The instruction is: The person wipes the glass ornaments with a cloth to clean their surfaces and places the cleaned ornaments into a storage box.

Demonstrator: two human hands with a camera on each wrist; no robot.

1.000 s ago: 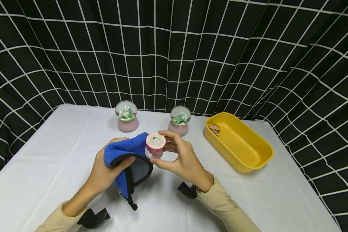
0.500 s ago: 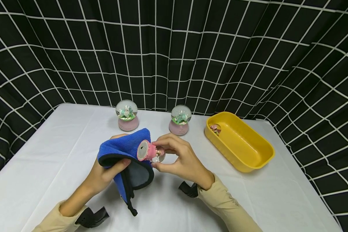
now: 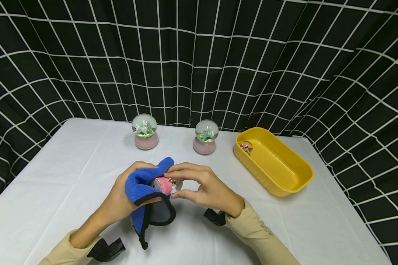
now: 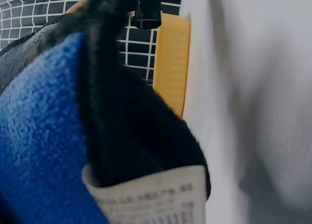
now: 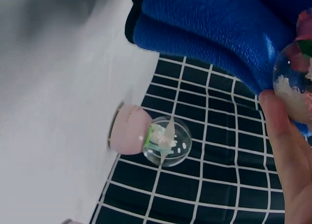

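Observation:
A small snow globe (image 3: 166, 185) with a pink base lies on its side between the two hands, above the table. My right hand (image 3: 203, 187) pinches its glass ball between thumb and fingers. My left hand (image 3: 122, 198) grips a blue cloth (image 3: 140, 186) with black edging, folded around the globe's base end. In the right wrist view, the globe's glass (image 5: 292, 83) shows at the right edge beside the fingertips, with the blue cloth (image 5: 209, 29) behind. A printed white label (image 4: 156, 197) on the cloth fills the bottom of the left wrist view.
Two larger snow globes on pink bases stand at the back, one left (image 3: 146, 132) and one nearer the middle (image 3: 205, 137). To the right sits a yellow tub (image 3: 275, 162) with a small snow globe (image 3: 246, 147) in its left corner. A black gridded curtain (image 3: 192, 66) rises behind the white table (image 3: 69, 176).
The small globe has turned from base-up to lying sideways, its base now tucked into the cloth. My left hand has closed the cloth around it, and the right hand has lowered slightly.

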